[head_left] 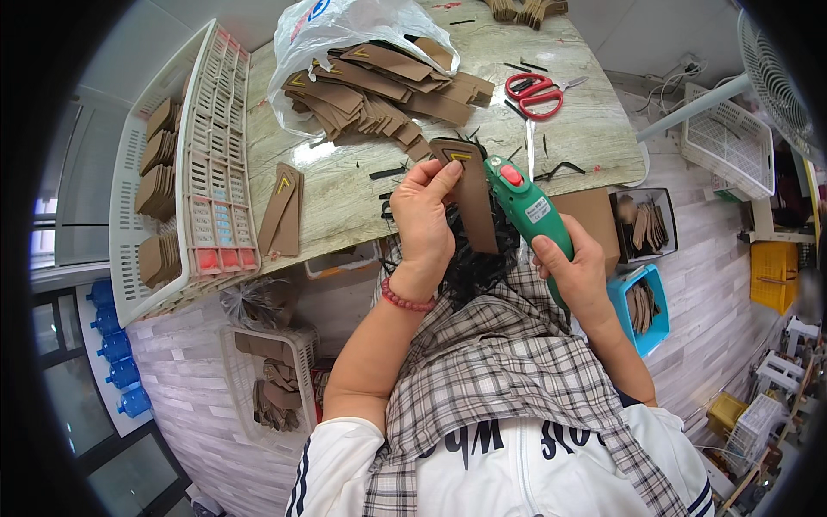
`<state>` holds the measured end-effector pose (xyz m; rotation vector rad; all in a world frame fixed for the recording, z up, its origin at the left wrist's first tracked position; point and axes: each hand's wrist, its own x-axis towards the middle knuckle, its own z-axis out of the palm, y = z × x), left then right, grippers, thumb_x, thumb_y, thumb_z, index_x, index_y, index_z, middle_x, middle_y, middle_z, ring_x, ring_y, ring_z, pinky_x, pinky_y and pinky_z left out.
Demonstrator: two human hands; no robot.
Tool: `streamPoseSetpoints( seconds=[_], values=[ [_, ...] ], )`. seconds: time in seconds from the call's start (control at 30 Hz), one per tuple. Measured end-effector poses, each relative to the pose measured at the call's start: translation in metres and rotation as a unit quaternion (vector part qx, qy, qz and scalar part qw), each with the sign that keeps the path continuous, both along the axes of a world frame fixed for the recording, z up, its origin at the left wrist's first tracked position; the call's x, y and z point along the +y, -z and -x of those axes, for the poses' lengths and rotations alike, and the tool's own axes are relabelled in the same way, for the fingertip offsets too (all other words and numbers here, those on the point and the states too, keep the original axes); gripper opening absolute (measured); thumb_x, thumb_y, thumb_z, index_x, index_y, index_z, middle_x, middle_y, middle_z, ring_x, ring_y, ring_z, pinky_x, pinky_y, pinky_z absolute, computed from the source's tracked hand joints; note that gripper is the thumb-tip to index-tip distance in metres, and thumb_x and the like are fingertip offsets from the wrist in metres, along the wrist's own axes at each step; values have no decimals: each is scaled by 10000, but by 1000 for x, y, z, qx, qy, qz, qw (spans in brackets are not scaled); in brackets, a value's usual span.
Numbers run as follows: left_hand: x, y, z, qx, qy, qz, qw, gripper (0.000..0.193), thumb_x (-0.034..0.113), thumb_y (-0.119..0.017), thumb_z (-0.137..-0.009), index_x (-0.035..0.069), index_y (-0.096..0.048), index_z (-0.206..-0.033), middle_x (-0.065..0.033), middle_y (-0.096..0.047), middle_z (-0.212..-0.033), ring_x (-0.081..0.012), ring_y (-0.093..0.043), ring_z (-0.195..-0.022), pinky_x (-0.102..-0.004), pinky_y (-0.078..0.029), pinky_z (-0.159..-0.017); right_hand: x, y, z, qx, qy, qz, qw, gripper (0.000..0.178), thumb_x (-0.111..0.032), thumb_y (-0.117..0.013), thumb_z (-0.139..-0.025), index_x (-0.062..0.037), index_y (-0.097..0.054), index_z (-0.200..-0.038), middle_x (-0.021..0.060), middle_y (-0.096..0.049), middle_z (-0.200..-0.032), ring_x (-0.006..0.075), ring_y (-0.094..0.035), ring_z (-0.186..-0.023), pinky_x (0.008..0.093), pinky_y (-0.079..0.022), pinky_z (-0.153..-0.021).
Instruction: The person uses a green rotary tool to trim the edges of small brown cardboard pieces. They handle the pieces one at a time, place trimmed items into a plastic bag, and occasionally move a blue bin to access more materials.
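Observation:
Pinched between the thumb and fingers of my left hand (424, 211) is a brown flat strip (474, 202) with a yellow angular mark near its upper end. My right hand (577, 263) is wrapped round a green handheld power cutter (527, 196) with a red button. The cutter's head is close beside the strip's right edge; whether they touch I cannot tell. Black thin scraps (472, 274) are heaped below the strip, over my checked apron (500, 362). Beyond my hands, many similar strips (379, 82) spill from a white plastic bag (345, 26) on the table.
Red-handled scissors (551, 90) lie at the table's right. Two strips (281, 211) rest by a white crate (215, 146) on the left. Under the table edge stand a blue bin (662, 319), a black-rimmed box (670, 220) and a pale basket (306, 353). A fan (775, 73) stands far right.

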<state>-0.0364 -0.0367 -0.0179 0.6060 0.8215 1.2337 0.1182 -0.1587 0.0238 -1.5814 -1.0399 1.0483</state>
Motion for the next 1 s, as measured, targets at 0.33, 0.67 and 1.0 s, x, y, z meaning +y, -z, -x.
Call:
streamPoseSetpoints(
  seconds=[0.33, 0.67, 1.0],
  values=[
    [13, -9, 15, 109, -30, -107, 988, 172, 12, -646, -870, -52, -669, -1028, -61, -688, -911, -86, -620, -782, -202, -491, -721, -2, 1, -2, 15, -26, 8, 1000, 414, -315, -700, -864, 10, -602, -1102, -12, -554, -690, 44, -483, -585, 213, -398, -525],
    [9, -14, 22, 202, 13, -170, 964, 147, 12, -644, -856, -59, -690, -975, -29, -677, -854, -61, -583, -765, -200, -467, -702, 0, -1, 0, 12, -32, 7, 999, 418, -318, -703, -861, 11, -601, -1098, -12, -555, -702, 47, -481, -606, 218, -393, -538],
    [9, -13, 47, 306, 64, -197, 929, 143, 38, -663, -840, -37, -701, -955, -21, -667, -825, -72, -581, -756, -201, -454, -697, 6, 0, 1, -9, -39, -4, 999, 406, -303, -706, -854, 8, -609, -1097, -3, -570, -703, 51, -495, -610, 220, -404, -545]
  ],
)
